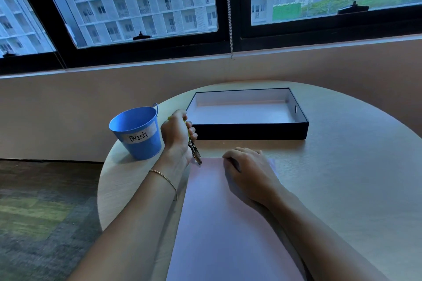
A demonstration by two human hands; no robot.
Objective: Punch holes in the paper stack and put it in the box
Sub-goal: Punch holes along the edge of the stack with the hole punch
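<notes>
Pale lilac, the paper stack [223,223] lies flat on the round wooden surface [342,178] directly in front of the person, its long axis running away from them toward the box [251,130]. The left hand [177,131] is nearer the far left corner and grips a plier-type hole punch [195,153] by its yellow-green handles, with the metal nose tilted down and touching that corner. The right hand [247,169] rests on the far end of the stack with bent fingers. Whether they only press down or hook over the far edge cannot be told from this angle.

The box sits open and shallow just beyond the stack, with a strip of bare surface between them. A blue bucket [137,132] labelled "Trash" stands just left of the punching hand, near the surface's rim, so free room lies mainly to the right.
</notes>
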